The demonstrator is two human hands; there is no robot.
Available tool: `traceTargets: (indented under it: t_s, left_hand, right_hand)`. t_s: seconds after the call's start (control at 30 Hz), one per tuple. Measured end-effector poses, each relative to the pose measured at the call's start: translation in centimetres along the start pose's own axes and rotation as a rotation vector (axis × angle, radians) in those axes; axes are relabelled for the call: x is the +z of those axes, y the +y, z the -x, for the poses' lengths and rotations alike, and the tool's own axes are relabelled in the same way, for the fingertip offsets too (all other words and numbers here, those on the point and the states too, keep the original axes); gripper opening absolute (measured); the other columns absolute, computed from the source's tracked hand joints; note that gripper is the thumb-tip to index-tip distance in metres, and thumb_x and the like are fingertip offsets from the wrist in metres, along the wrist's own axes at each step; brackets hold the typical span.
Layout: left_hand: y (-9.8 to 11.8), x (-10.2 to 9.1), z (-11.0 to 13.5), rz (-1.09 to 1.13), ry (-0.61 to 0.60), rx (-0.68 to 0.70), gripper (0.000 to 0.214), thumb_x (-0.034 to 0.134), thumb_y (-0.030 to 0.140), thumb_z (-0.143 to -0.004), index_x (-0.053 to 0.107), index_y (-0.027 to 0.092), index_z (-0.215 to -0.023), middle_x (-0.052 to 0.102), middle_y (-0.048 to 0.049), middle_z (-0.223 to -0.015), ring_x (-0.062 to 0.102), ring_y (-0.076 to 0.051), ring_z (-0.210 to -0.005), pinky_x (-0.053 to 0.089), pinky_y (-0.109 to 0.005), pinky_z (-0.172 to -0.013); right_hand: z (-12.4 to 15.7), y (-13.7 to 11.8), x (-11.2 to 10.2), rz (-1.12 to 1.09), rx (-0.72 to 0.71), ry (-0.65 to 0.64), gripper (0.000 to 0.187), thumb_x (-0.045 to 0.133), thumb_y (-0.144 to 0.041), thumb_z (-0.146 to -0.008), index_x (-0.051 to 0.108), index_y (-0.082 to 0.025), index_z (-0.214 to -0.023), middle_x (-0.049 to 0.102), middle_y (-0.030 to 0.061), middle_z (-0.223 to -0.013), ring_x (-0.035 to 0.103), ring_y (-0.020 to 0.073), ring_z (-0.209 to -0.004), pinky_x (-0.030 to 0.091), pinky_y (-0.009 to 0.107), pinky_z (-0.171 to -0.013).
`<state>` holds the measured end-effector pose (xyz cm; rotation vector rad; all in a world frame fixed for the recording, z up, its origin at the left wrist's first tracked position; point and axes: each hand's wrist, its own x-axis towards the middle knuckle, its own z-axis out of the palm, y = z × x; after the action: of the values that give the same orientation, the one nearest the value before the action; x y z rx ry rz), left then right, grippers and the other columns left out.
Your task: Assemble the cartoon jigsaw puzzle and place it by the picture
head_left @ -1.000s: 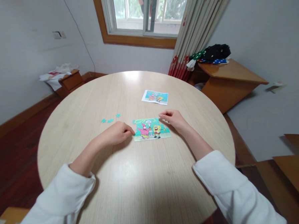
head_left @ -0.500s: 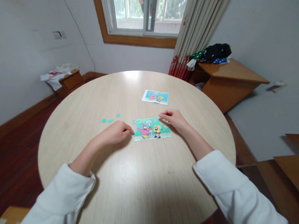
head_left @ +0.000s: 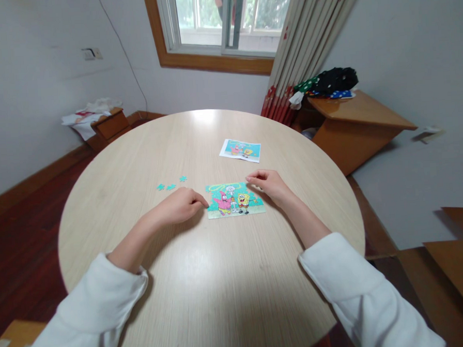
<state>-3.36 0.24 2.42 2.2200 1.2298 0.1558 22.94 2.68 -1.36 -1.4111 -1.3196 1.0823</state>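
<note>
A jigsaw puzzle (head_left: 238,200) with cartoon figures on turquoise lies on the round table, mostly joined, with gaps near its left and right edges. At its left edge is my left hand (head_left: 184,205), fingers curled, the index fingertip against the border. My right hand (head_left: 270,183) is by the upper right corner, thumb and index finger pinched together; whatever may be between them is too small to make out. Beyond my left hand lie loose turquoise puzzle pieces: one (head_left: 161,187), another beside it (head_left: 171,187) and a third farther back (head_left: 183,179).
A printed picture (head_left: 241,150) of the same scene lies behind the puzzle on the wooden table (head_left: 217,278). To the right, a brown cabinet (head_left: 364,120) carries a heap of dark cloth (head_left: 337,82). A curtain (head_left: 302,40) hangs beside the window.
</note>
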Motion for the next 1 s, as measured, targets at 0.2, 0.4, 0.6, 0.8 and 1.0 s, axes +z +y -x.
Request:
traceTargets:
  t_s: [0.2, 0.4, 0.6, 0.8, 1.0]
  left_hand:
    - [-0.11, 0.08, -0.07, -0.011, -0.003, 0.018, 0.038, 0.043, 0.012, -0.074, 0.075, 0.018, -0.095, 0.073, -0.0051, -0.101, 0.068, -0.017, -0.086, 0.049, -0.027, -0.082]
    - [0.04, -0.05, 0.01, -0.009, -0.024, -0.011, 0.039, 0.043, 0.010, -0.075, 0.074, 0.017, -0.097, 0.073, -0.0064, -0.104, 0.068, -0.017, -0.087, 0.049, -0.027, -0.082]
    - [0.09, -0.11, 0.07, 0.010, -0.038, -0.023, 0.041, 0.043, 0.008, -0.075, 0.074, 0.016, -0.100, 0.072, -0.0072, -0.106, 0.068, -0.019, -0.091, 0.048, -0.027, -0.084]
    - [0.15, -0.17, 0.16, -0.012, -0.042, -0.022, 0.041, 0.041, 0.008, -0.077, 0.073, 0.015, -0.101, 0.072, -0.0075, -0.104, 0.068, -0.018, -0.088, 0.049, -0.027, -0.083]
    - [0.03, -0.15, 0.11, -0.021, -0.044, -0.008, 0.041, 0.041, 0.008, -0.076, 0.073, 0.015, -0.101, 0.072, -0.0066, -0.104, 0.068, -0.017, -0.087, 0.049, -0.026, -0.082]
  right_hand:
    - [-0.08, 0.08, -0.03, 0.009, -0.011, -0.003, 0.030, 0.074, -0.043, -0.053, 0.064, -0.017, -0.064, 0.060, 0.0008, -0.066, 0.050, 0.0129, -0.064, 0.040, 0.030, -0.063]
    - [-0.01, 0.13, -0.07, 0.019, -0.018, -0.012, 0.030, 0.074, -0.044, -0.055, 0.063, -0.017, -0.064, 0.059, 0.0001, -0.065, 0.050, 0.0127, -0.063, 0.040, 0.030, -0.063]
    - [-0.02, 0.11, -0.01, -0.008, -0.009, -0.004, 0.029, 0.075, -0.041, -0.054, 0.064, -0.017, -0.064, 0.060, 0.0001, -0.064, 0.050, 0.0124, -0.063, 0.040, 0.030, -0.065]
    - [0.05, 0.01, 0.01, -0.016, -0.005, -0.004, 0.026, 0.075, -0.039, -0.055, 0.064, -0.017, -0.064, 0.059, -0.0003, -0.064, 0.050, 0.0120, -0.062, 0.040, 0.030, -0.065]
    - [0.05, 0.04, -0.01, -0.010, -0.011, -0.001, 0.026, 0.074, -0.038, -0.055, 0.065, -0.016, -0.064, 0.059, -0.0002, -0.064, 0.049, 0.0118, -0.062, 0.040, 0.031, -0.066]
